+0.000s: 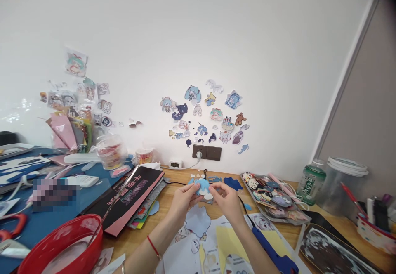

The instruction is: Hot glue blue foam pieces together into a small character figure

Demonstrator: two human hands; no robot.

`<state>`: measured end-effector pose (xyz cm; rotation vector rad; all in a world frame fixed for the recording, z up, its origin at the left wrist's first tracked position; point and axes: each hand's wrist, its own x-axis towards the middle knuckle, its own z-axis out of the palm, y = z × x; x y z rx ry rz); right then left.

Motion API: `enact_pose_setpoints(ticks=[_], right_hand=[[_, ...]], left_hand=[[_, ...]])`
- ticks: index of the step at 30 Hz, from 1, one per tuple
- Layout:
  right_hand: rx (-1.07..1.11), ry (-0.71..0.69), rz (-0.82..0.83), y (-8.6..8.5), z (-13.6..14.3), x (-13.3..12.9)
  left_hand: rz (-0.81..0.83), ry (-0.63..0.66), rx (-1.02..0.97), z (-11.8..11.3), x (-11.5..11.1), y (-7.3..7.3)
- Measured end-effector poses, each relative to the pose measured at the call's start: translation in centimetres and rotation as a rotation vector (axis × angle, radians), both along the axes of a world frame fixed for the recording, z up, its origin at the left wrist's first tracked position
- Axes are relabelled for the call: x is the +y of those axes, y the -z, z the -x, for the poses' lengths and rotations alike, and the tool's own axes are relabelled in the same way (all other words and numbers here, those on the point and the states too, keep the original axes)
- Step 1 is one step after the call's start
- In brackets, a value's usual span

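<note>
A small light-blue and white cut-out piece is held up over the desk between both hands. My left hand pinches its left edge with thumb and fingers. On the right edge, my right hand grips it in the same way. Just below the hands lies a pale blue wavy-edged sheet on printed papers. Small blue and white scraps lie behind the piece, with a dark blue cut-out to the right. Near my right forearm rests a blue-handled tool with a black cord.
A tray of character cut-outs stands at the right, beside a green bottle and a clear tub. At the left are a red bowl and a black-and-pink folder. A wall socket sits behind the desk.
</note>
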<state>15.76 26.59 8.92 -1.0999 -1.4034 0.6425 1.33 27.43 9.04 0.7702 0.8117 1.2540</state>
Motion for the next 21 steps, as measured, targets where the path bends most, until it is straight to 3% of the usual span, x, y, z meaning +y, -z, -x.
enact_pose_setpoints(ticks=[10, 21], right_hand=[[0.128, -0.048, 0.128, 0.37, -0.18, 0.46], [0.159, -0.088, 0.127, 0.92, -0.1, 0.73]], left_hand=[[-0.03, -0.015, 0.037, -0.36, -0.25, 0.53], [-0.03, -0.022, 0.067, -0.59, -0.68, 0.53]])
